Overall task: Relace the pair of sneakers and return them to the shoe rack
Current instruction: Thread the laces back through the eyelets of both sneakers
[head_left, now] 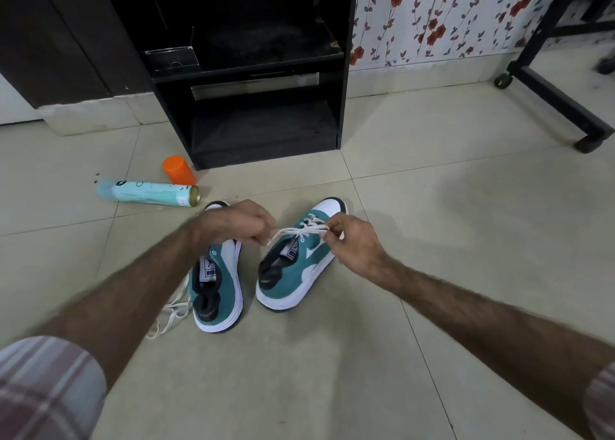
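Two teal and white sneakers stand on the tiled floor, toes pointing away from me. The right sneaker (pixel 296 269) has a white lace (pixel 299 231) threaded through its front eyelets. My left hand (pixel 236 221) pinches one end of that lace and my right hand (pixel 352 240) pinches the other, the lace stretched between them above the shoe. The left sneaker (pixel 216 289) has no lace in it; its toe is hidden under my left hand. A loose white lace (pixel 169 313) lies beside its heel on the left.
A black shoe rack (pixel 253 73) with open shelves stands straight ahead against the wall. A light blue spray can (pixel 149 192) lies on the floor next to its orange cap (pixel 178 170). A black wheeled frame (pixel 552 96) stands at the right.
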